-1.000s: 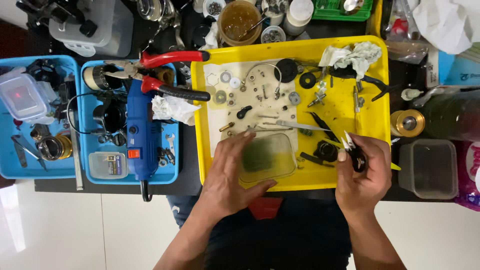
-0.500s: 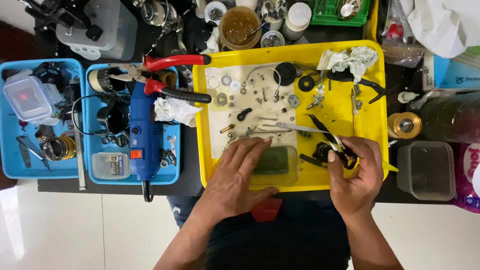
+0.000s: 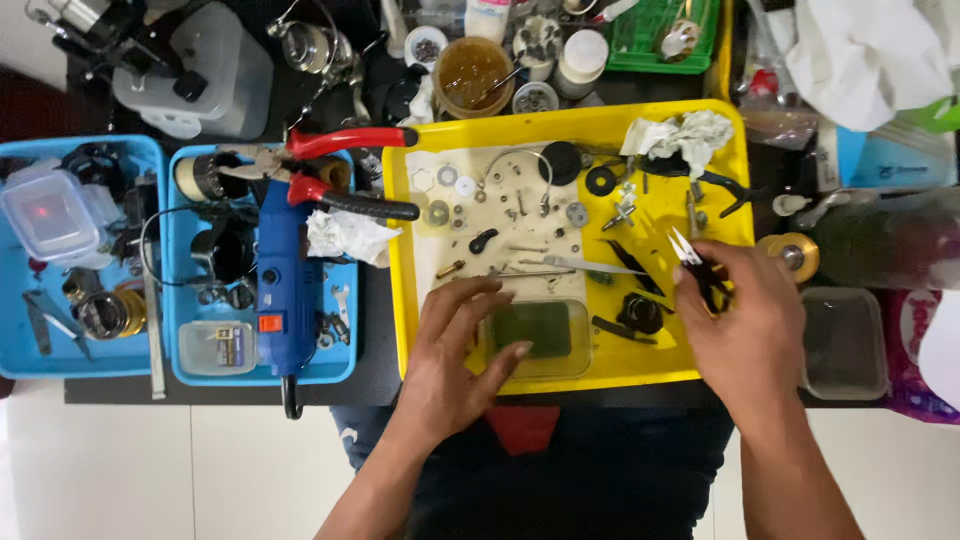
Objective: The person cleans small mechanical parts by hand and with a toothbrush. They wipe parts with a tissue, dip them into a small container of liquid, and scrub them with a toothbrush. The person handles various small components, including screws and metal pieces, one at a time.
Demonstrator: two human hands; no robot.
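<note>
My left hand rests with spread fingers on a small clear rectangular box with greenish contents, at the front edge of a yellow tray. My right hand is closed on small black-handled tweezers or snips, their pale tips pointing up and left over the tray's right side. Small screws, washers, black round parts and a thin metal rod lie scattered on a white sheet in the tray.
Red-handled pliers and a blue rotary tool lie over a blue tray left of the yellow one. A second blue tray is at far left. An empty clear container sits at right; jars and crumpled tissue at the back.
My right hand has risen slightly and moved right with the tool. My left hand stays on the clear box, its fingers a little more spread.
</note>
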